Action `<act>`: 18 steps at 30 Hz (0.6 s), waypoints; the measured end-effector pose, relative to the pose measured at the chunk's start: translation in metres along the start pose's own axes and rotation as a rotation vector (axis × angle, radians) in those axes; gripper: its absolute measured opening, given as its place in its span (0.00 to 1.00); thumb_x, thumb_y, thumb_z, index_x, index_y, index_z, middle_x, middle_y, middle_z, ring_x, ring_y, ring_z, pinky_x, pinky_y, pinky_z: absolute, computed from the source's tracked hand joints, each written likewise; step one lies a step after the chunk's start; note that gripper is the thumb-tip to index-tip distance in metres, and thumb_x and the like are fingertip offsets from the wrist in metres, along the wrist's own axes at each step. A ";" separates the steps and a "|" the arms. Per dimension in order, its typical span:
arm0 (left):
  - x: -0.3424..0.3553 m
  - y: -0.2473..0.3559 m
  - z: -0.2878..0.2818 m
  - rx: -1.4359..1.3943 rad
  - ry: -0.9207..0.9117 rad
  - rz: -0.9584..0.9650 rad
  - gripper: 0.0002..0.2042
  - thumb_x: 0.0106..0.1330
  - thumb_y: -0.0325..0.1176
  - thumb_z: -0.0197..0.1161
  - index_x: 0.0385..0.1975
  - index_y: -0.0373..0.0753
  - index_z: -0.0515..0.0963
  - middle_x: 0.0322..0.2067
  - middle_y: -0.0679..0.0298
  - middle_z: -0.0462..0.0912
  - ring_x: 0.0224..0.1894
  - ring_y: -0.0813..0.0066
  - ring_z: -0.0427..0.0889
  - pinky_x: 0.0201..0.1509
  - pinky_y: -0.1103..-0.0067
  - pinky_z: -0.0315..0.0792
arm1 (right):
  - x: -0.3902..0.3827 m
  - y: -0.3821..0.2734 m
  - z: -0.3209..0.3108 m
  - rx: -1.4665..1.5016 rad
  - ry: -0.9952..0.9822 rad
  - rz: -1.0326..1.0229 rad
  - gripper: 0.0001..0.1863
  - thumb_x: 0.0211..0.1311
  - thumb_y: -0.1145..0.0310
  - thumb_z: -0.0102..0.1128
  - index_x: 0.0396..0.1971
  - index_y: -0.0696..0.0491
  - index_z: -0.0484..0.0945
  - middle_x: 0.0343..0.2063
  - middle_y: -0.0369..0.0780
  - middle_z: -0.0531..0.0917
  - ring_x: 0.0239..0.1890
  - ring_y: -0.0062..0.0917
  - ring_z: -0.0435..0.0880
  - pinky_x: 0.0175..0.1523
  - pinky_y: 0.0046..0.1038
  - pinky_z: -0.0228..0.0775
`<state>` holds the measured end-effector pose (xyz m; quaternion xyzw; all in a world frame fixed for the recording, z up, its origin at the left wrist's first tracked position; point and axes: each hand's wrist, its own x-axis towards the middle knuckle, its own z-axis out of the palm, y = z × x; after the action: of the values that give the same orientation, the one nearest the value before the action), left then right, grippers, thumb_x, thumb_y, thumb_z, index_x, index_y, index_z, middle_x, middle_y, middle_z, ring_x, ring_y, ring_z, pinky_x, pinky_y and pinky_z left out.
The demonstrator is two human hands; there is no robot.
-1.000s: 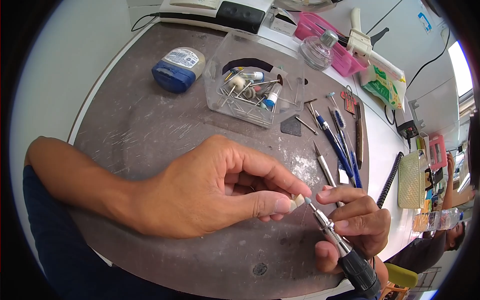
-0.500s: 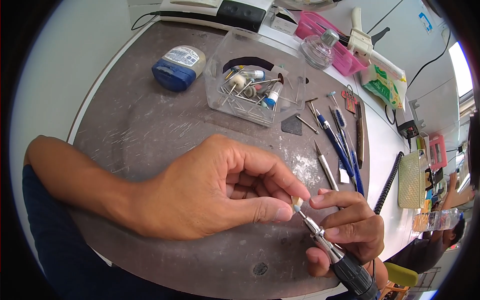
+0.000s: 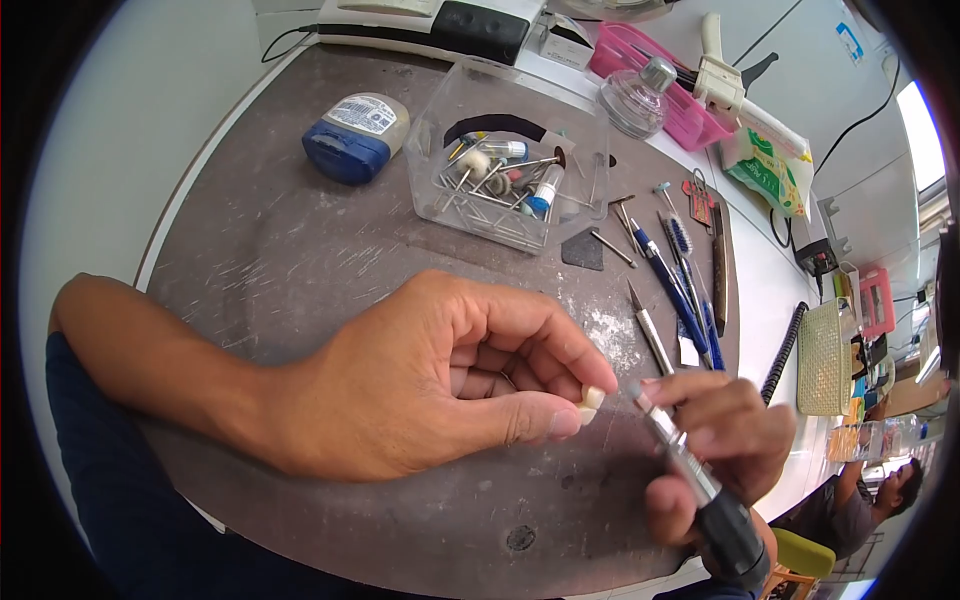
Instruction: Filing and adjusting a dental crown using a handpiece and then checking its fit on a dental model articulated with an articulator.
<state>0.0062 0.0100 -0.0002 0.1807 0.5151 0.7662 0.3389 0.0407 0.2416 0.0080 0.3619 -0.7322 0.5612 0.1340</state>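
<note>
Thumb and index finger of my left hand (image 3: pixel 430 385) pinch a small cream-white piece shaped like a dental crown (image 3: pixel 591 400). The other fingers curl behind it. To the right, my right hand (image 3: pixel 725 430) is wrapped round a rotary handpiece (image 3: pixel 728 535) with a black grip and a silver front end. A pale blue-grey tip (image 3: pixel 636 392) is fitted in it and points up and left, a short gap away from the crown. Motion blurs my right fingers. White dust (image 3: pixel 612 335) lies on the brown work board (image 3: pixel 330 225) behind the crown.
A clear plastic box (image 3: pixel 430 190) holds several burs and small vials. Beside it stands a blue-capped bottle (image 3: pixel 352 140). Several hand tools, among them a knife (image 3: pixel 652 328) and a blue pen-like tool (image 3: pixel 660 260), lie at right. Farther right, another person (image 3: pixel 850 510) sits.
My right hand has moved right with the handpiece, so its tip has come away from the crown. The left hand has stayed nearly still, and more of the crown shows.
</note>
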 end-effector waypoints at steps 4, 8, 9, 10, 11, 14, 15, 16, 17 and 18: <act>0.000 0.000 -0.001 -0.001 0.031 0.019 0.09 0.62 0.20 0.61 0.40 0.30 0.73 0.38 0.58 0.81 0.41 0.79 0.81 0.47 0.83 0.77 | 0.001 0.015 -0.005 -0.103 -0.048 0.056 0.26 0.46 0.74 0.75 0.45 0.57 0.71 0.29 0.42 0.80 0.29 0.26 0.81 0.33 0.23 0.74; -0.001 0.000 0.001 0.004 0.040 -0.009 0.06 0.62 0.20 0.62 0.36 0.31 0.72 0.37 0.57 0.81 0.39 0.78 0.82 0.45 0.83 0.78 | 0.006 0.010 0.015 -0.078 -0.012 0.151 0.23 0.40 0.77 0.77 0.39 0.58 0.76 0.31 0.41 0.81 0.28 0.23 0.81 0.31 0.21 0.72; -0.001 0.000 0.001 0.001 0.041 0.002 0.06 0.62 0.20 0.61 0.36 0.31 0.72 0.37 0.57 0.81 0.39 0.77 0.83 0.46 0.83 0.79 | 0.008 0.011 0.015 -0.076 -0.010 0.149 0.23 0.40 0.77 0.77 0.39 0.58 0.76 0.31 0.41 0.81 0.28 0.23 0.81 0.31 0.21 0.72; 0.000 0.000 0.001 -0.006 0.038 0.016 0.06 0.62 0.20 0.61 0.36 0.31 0.72 0.37 0.56 0.81 0.39 0.76 0.83 0.46 0.83 0.79 | 0.010 0.013 0.015 -0.129 -0.039 0.094 0.22 0.40 0.77 0.77 0.38 0.58 0.76 0.31 0.40 0.82 0.29 0.24 0.81 0.32 0.21 0.72; 0.000 0.000 0.001 -0.006 0.036 0.017 0.06 0.62 0.20 0.61 0.36 0.31 0.72 0.37 0.56 0.81 0.39 0.76 0.83 0.46 0.83 0.79 | 0.011 0.014 0.015 -0.180 -0.069 0.037 0.22 0.40 0.78 0.76 0.37 0.58 0.76 0.31 0.40 0.82 0.29 0.24 0.82 0.32 0.21 0.72; 0.001 -0.001 0.002 -0.050 0.023 0.025 0.05 0.62 0.20 0.61 0.35 0.30 0.73 0.37 0.55 0.81 0.40 0.74 0.83 0.47 0.81 0.80 | 0.009 0.011 0.016 -0.204 -0.019 0.062 0.20 0.40 0.80 0.74 0.36 0.58 0.77 0.31 0.40 0.82 0.30 0.25 0.82 0.33 0.23 0.73; 0.001 -0.001 0.002 -0.040 0.024 0.039 0.05 0.63 0.21 0.61 0.36 0.30 0.73 0.37 0.55 0.81 0.41 0.73 0.83 0.47 0.81 0.80 | 0.009 0.009 0.016 -0.210 -0.020 0.060 0.20 0.40 0.80 0.74 0.36 0.58 0.77 0.31 0.40 0.82 0.30 0.25 0.82 0.33 0.23 0.73; 0.000 -0.001 0.003 -0.028 0.030 0.049 0.05 0.63 0.21 0.61 0.36 0.30 0.73 0.37 0.55 0.81 0.42 0.72 0.83 0.48 0.80 0.80 | 0.009 0.009 0.015 -0.195 -0.024 0.066 0.19 0.41 0.82 0.73 0.36 0.59 0.77 0.31 0.41 0.82 0.31 0.25 0.82 0.34 0.23 0.73; 0.000 -0.001 0.003 -0.027 0.030 0.051 0.05 0.63 0.21 0.61 0.36 0.30 0.73 0.37 0.55 0.81 0.42 0.72 0.83 0.48 0.80 0.80 | 0.009 0.009 0.015 -0.180 -0.027 0.073 0.19 0.41 0.83 0.71 0.36 0.59 0.76 0.31 0.41 0.82 0.31 0.25 0.82 0.35 0.23 0.73; -0.001 0.000 0.002 -0.026 0.032 0.040 0.05 0.63 0.21 0.60 0.36 0.29 0.73 0.37 0.54 0.81 0.42 0.72 0.83 0.48 0.80 0.80 | 0.009 0.009 0.015 -0.181 -0.028 0.071 0.19 0.41 0.83 0.71 0.36 0.59 0.76 0.31 0.41 0.82 0.31 0.25 0.82 0.35 0.23 0.73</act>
<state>0.0080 0.0111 0.0004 0.1742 0.5068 0.7823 0.3176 0.0314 0.2250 0.0019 0.3297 -0.7941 0.4921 0.1359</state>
